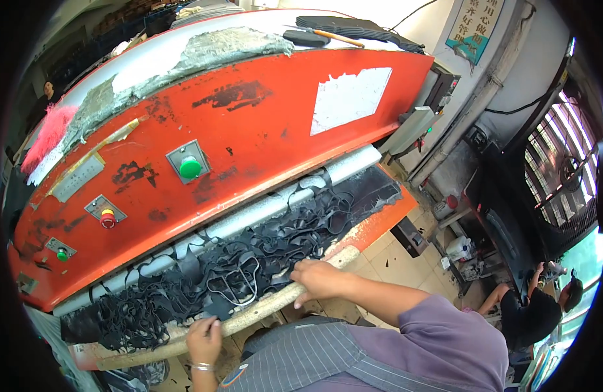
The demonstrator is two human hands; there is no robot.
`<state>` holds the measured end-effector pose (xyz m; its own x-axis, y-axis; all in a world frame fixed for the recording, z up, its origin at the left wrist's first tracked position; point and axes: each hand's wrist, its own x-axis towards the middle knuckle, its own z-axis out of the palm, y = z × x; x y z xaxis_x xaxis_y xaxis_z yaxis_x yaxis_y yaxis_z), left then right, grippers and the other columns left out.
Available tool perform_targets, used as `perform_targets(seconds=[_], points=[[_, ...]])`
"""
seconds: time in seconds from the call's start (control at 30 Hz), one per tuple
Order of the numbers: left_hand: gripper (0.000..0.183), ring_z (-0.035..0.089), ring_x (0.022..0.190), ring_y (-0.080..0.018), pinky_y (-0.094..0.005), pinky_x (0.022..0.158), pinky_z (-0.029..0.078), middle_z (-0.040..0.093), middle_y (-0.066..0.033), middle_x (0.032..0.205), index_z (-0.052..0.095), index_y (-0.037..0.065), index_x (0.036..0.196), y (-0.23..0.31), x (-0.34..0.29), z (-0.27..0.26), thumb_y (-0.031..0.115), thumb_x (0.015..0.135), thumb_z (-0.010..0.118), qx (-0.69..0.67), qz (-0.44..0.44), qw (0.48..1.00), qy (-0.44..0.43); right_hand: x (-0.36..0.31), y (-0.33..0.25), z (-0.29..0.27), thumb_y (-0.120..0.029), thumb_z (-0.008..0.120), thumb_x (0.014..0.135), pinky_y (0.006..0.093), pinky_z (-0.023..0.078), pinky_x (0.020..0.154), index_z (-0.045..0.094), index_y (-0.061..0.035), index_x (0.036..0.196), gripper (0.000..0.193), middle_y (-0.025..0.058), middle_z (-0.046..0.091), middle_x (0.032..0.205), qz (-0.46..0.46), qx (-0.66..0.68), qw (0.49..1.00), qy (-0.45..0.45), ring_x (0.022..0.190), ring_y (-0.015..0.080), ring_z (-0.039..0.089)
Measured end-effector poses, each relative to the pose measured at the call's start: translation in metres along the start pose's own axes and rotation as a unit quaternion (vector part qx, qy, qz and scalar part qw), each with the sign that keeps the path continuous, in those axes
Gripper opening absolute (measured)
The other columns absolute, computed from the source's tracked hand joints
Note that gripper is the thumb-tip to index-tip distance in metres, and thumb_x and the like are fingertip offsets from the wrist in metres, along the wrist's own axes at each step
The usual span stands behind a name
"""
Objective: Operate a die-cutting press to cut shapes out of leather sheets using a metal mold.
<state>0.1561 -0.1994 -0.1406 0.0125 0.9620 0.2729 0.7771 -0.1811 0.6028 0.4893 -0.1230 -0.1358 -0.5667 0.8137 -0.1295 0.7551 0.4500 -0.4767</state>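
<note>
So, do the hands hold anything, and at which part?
Both rest on the black cut sheet at its near edge: left hand near the left end, right hand near the middle. A closed grip cannot be told.

A white rectangular label patch (349,98), torn at its edges, sticks to the red machine cover (262,140) at about one o'clock. A long silver nameplate (77,178) sits on the cover at nine o'clock. A tall blue-green sign (474,26) with a pale border hangs on the wall at one o'clock.
</note>
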Motion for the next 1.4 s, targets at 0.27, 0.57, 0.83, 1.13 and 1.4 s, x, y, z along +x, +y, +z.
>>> perform_targets(seconds=[0.27, 0.57, 0.83, 1.13, 1.4], points=[[0.015, 0.054, 0.069, -0.0343, -0.0424, 0.065, 0.043, 0.058, -0.0133, 0.069, 0.063, 0.003, 0.064, 0.004, 0.022, 0.019, 0.013, 0.074, 0.068, 0.080, 0.010, 0.997, 0.016, 0.012, -0.002, 0.004, -0.022, 0.081, 0.055, 0.0387, 0.050, 0.077, 0.062, -0.0052, 0.085, 0.039, 0.0108, 0.059, 0.089, -0.017, -0.088, 0.986, 0.144, 0.093, 0.0290, 0.058], [0.018, 0.054, 0.059, -0.0320, -0.0405, 0.057, 0.043, 0.056, -0.0132, 0.059, 0.062, 0.001, 0.062, 0.004, 0.021, -0.008, 0.012, 0.074, 0.069, 0.081, -0.006, 0.993, -0.083, 0.060, 0.082, -0.105, -0.045, 0.066, 0.080, 0.0443, 0.051, 0.082, 0.067, -0.0072, 0.103, 0.045, 0.0164, 0.066, 0.102, 0.164, -0.008, 0.981, 0.105, 0.097, 0.0347, 0.062], [0.031, 0.057, 0.079, -0.0312, -0.0432, 0.074, 0.043, 0.061, -0.0094, 0.076, 0.062, 0.010, 0.070, 0.032, 0.022, -0.016, 0.037, 0.084, 0.063, 0.162, -0.144, 0.948, -0.234, 0.118, 0.199, -0.120, -0.034, 0.073, 0.076, 0.0425, 0.047, 0.088, 0.061, -0.0003, 0.107, 0.047, 0.0210, 0.059, 0.108, 0.237, -0.035, 0.937, 0.255, 0.102, 0.0349, 0.057], [0.029, 0.055, 0.069, -0.0317, -0.0426, 0.063, 0.043, 0.058, -0.0107, 0.068, 0.058, 0.009, 0.066, 0.032, 0.017, -0.012, 0.030, 0.083, 0.065, 0.196, -0.055, 0.971, -0.123, 0.134, 0.225, -0.164, -0.027, 0.067, 0.070, 0.0427, 0.048, 0.087, 0.061, 0.0031, 0.111, 0.051, 0.0272, 0.060, 0.107, 0.285, 0.124, 0.899, 0.309, 0.096, 0.0389, 0.060], [0.028, 0.055, 0.069, -0.0330, -0.0435, 0.064, 0.043, 0.058, -0.0120, 0.069, 0.058, 0.007, 0.066, 0.041, 0.006, -0.015, 0.028, 0.083, 0.065, 0.177, -0.102, 0.972, -0.114, 0.153, 0.206, -0.146, -0.033, 0.068, 0.081, 0.0474, 0.043, 0.097, 0.035, -0.0033, 0.141, 0.075, 0.0326, 0.050, 0.121, 0.263, 0.048, 0.928, 0.261, 0.113, 0.0464, 0.051]])
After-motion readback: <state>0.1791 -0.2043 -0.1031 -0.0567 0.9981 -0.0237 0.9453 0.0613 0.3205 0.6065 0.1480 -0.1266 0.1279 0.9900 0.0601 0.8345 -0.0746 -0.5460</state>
